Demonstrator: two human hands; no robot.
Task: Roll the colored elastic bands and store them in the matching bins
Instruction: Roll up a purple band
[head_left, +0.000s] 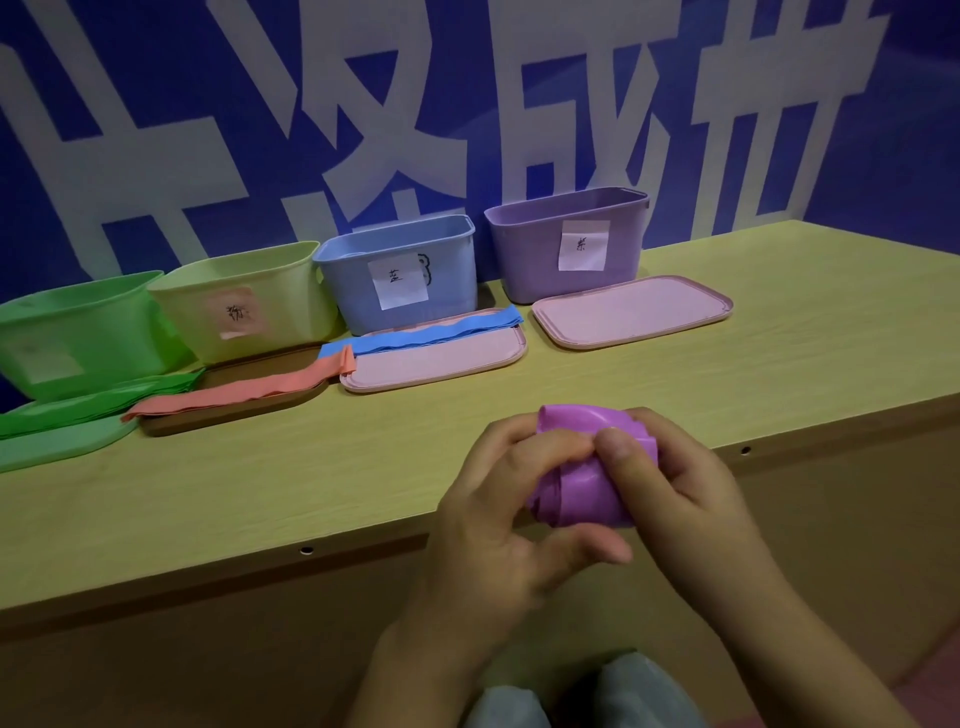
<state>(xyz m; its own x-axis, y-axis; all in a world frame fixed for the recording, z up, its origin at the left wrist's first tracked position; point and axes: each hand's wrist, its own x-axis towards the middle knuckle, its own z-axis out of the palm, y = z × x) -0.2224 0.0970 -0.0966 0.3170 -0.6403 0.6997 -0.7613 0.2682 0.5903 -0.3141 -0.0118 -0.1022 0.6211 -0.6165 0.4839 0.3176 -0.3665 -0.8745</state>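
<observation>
Both hands — the left hand (498, 499) and right hand (670, 478) — grip a nearly rolled purple band (582, 493), bunched between their curled fingers (615, 452) above the worktop (363, 467) edge. Beyond the fingers, the purple bin (530, 249) awaits it — green (93, 408), orange (234, 392) and blue (426, 335) bands lie unrolled.

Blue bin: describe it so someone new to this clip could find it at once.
Four open bins stand in a row along the blue wall at the back of the wooden table. The blue bin is third from the left, between the yellow-green bin and the purple bin. A blue elastic band lies just in front of it.
</observation>
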